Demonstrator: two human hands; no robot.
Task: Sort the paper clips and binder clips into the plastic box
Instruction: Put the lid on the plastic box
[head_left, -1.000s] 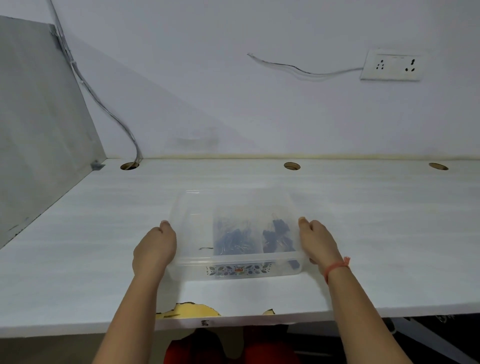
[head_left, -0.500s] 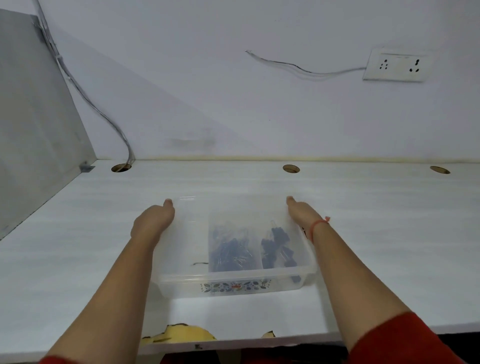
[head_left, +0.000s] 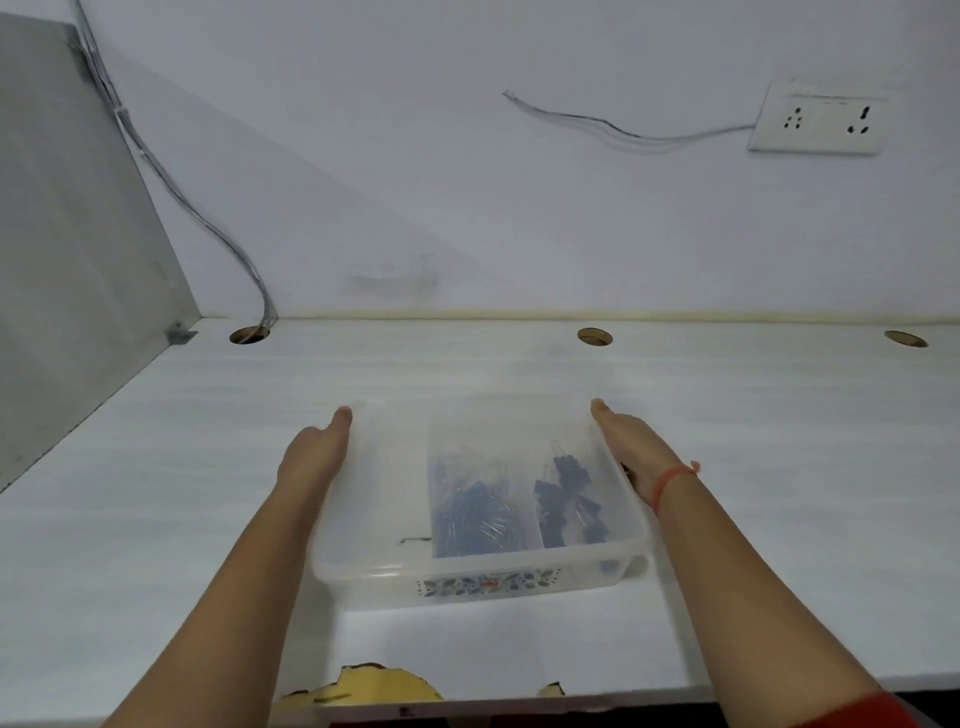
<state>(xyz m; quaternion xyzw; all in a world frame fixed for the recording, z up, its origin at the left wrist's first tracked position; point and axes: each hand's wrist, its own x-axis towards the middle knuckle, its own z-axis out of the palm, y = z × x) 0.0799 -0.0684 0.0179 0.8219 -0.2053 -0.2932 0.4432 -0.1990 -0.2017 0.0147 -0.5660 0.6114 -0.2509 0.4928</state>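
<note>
A clear plastic box (head_left: 363, 571) with a floral strip on its front wall stands on the white desk (head_left: 156, 519). In its middle section lies a heap of blue paper clips (head_left: 478, 514), and in the right section lie several dark binder clips (head_left: 566, 499). The left section holds only one small dark piece (head_left: 415, 540). My left hand (head_left: 314, 454) lies flat against the box's left wall with the thumb pointing to the far corner. My right hand (head_left: 631, 449), with a red thread at the wrist, lies along the right wall in the same way.
Three round cable holes (head_left: 595, 336) run along the back of the desk. A grey side panel (head_left: 67, 234) closes off the left, with a cable (head_left: 208, 223) dropping into the left hole. A wall socket (head_left: 821, 124) sits at upper right. The desk's front edge is chipped (head_left: 363, 686).
Both hands slid from the near corners of the box forward along its sides to the far corners. The box sits slightly nearer to me in view than before.
</note>
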